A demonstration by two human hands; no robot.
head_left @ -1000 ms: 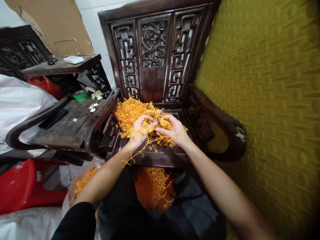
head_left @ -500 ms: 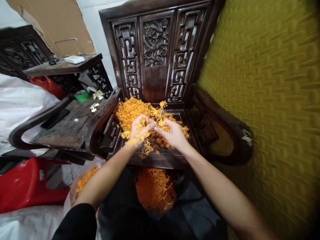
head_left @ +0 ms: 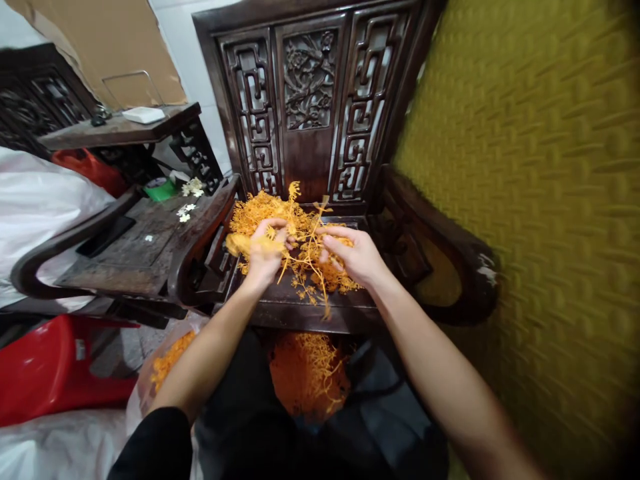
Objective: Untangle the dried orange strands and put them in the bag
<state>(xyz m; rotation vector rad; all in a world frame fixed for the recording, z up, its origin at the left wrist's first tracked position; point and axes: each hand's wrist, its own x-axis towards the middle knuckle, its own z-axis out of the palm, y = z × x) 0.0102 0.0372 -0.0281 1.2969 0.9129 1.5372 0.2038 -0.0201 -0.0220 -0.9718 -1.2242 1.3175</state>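
Orange-yellow branching sprigs lie in a heap [head_left: 263, 208] on the seat of a dark carved wooden chair [head_left: 309, 160]. My left hand [head_left: 267, 252] has its fingers curled around some orange sprigs, part of them blurred over its back. On the right, my right hand [head_left: 353, 255] has its thumb and index finger at the stem of a long branched sprig [head_left: 317, 257], which hangs between the hands over the seat's front edge. The other fingers of that hand are bent beneath.
Beneath the seat is an orange-brown container [head_left: 300, 380] with more sprigs. A red plastic stool [head_left: 45, 367] and a clear bag of orange pieces [head_left: 170, 357] are at the left. Green tape [head_left: 161, 190] lies on another wooden chair. A yellow textured surface [head_left: 525, 167] rises at the right.
My hands have moved apart, the left one to the left and the right one slightly right. A long sprig now hangs between them. The view has shifted slightly.
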